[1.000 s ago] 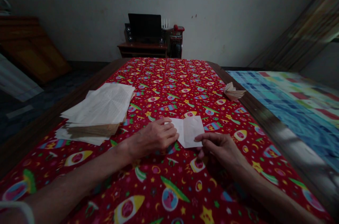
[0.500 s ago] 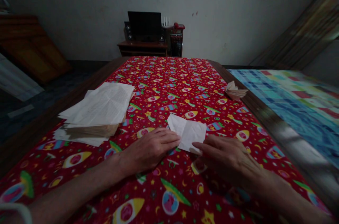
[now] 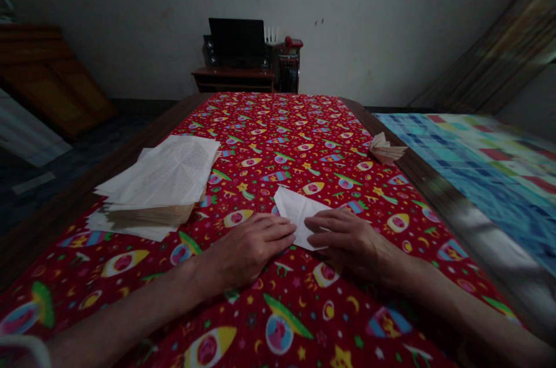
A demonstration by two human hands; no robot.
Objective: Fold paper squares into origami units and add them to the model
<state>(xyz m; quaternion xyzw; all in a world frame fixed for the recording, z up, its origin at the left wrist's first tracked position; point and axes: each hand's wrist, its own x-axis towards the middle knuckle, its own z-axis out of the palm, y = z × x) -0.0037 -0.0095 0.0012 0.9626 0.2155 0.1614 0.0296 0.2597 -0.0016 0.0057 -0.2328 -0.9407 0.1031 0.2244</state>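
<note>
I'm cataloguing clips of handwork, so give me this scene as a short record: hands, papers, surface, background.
Left hand: fingertips on the left part of a creased white paper
Right hand: over the paper's right part, fingers slightly bent
Left side: paper stack, top sheet creased
Right side: pleated paper piece near the table's edge
Surface: red rocket-print tablecloth on a wooden table
Background: dark-screened monitor

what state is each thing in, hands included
small paper: creased, lying on the tablecloth
left hand: fingers extended, on the paper's left side
right hand: fingers slightly bent, over its right side
paper stack: uneven edges, top sheet creased
folded paper: pleated, near the table edge
tablecloth: spread out
monitor: screen dark
</note>
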